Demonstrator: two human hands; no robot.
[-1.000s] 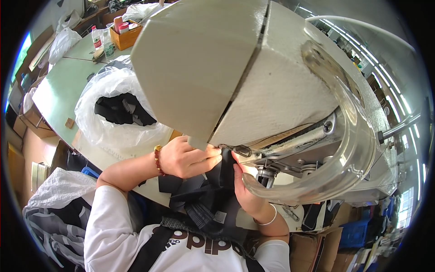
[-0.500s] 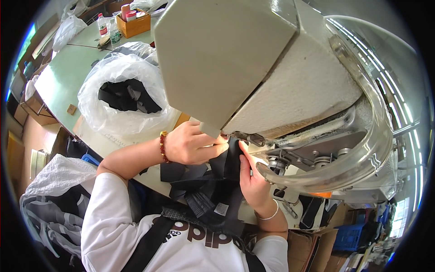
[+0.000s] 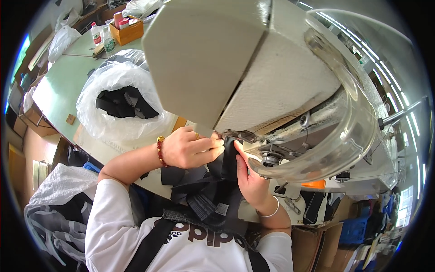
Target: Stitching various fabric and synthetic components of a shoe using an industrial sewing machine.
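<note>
Machine head [image 3: 206, 59] sits further left in view vs 0.5 s ago. Left hand [image 3: 186, 147] clamped on top end of black cloth [image 3: 229, 161] just below it, right hand [image 3: 251, 179] on right edge. Guiding step, I'd judge; next move likely needs cloth flat. Clear guard [image 3: 364, 129] crowds right; more room left, toward bag [image 3: 90, 111].

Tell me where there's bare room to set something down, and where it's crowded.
Bare: the green tabletop left of the white plastic bag, between the bottles and small tan block. Crowded: by the machine head, where the left hand and right hand touch black fabric.
</note>
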